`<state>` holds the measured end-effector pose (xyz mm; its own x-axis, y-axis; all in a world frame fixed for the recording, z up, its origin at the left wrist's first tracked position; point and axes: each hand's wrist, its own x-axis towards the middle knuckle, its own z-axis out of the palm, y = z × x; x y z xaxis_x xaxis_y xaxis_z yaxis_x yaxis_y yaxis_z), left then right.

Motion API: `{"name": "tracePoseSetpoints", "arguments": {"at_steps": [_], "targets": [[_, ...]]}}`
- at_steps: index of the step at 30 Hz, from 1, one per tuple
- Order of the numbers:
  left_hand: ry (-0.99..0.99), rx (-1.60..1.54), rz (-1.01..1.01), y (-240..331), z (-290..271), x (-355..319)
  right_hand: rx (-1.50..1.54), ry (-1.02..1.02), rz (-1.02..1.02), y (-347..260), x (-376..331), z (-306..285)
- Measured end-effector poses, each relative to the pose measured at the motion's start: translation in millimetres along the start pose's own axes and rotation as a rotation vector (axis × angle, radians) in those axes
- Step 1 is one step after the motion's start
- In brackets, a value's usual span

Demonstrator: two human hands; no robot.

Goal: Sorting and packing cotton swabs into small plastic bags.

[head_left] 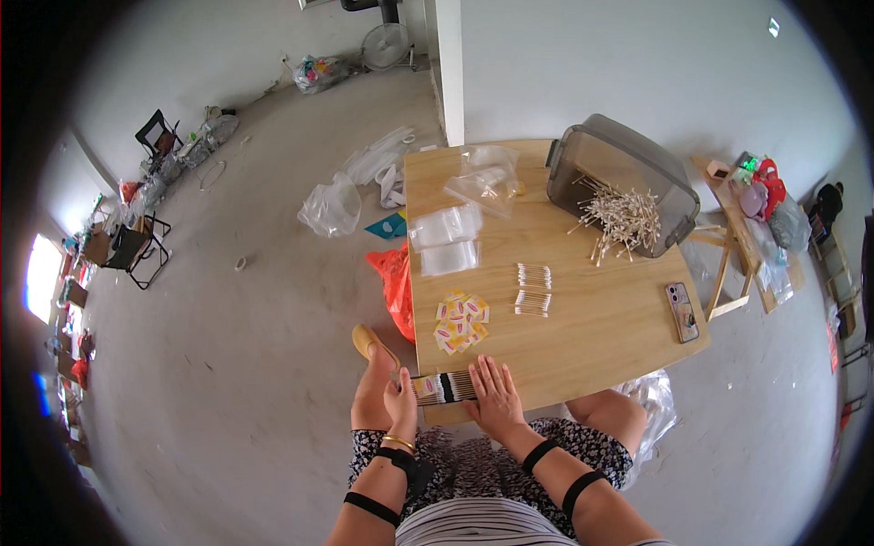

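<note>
My left hand (401, 400) sits at the near-left edge of the table (592, 318), fingers curled onto the left end of a bundle of swabs (446, 388) — a row of thin sticks with one small packet tucked at that end. My right hand (495, 397) lies flat just right of the bundle, fingers spread and palm down on the wood, gripping nothing; its thumb side touches or nearly touches the sticks, I cannot tell which.

Further in from the bundle lies a pile of yellow-and-pink packets (461, 322). To their right, two short rows of swabs (533, 289) are laid out side by side. Beyond those, clear bags (444, 238) are stacked near the left edge, with a crumpled one behind them. At the far right corner a grey bin (628, 168) lies tipped on its side — loose swabs (624, 218) spill from its mouth onto the table. A phone (682, 311) rests near the right edge. A red bag (394, 284) hangs beside the left edge.
</note>
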<state>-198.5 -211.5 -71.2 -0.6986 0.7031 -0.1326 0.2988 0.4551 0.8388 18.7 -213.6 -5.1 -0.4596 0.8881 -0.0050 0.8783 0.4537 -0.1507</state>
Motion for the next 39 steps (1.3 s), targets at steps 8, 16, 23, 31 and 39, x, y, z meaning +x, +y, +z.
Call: {"name": "tracePoseSetpoints", "arguments": {"at_steps": [8, 16, 23, 31, 39], "targets": [[-0.167, -0.409, -0.100, 3.7, 7.3, -5.1, 0.036, 0.019, 0.011, -6.4, 1.6, 5.6], [-0.066, -0.355, 0.087, 16.2, 10.7, -11.0, 0.118, -0.023, -0.024, -44.7, 18.8, 14.7], [-0.026, -0.197, 0.017, 7.7, -15.6, 0.9, 0.092, -0.038, -0.005, -16.0, 7.5, -0.3], [-0.118, 0.005, 0.249, 4.5, -28.3, 10.3, 0.012, -0.074, -0.130, -37.9, 22.7, 7.8], [-0.201, 0.146, 0.147, 9.6, -24.3, -10.0, 0.134, -0.084, -0.053, -49.7, 19.1, 22.6]]}}
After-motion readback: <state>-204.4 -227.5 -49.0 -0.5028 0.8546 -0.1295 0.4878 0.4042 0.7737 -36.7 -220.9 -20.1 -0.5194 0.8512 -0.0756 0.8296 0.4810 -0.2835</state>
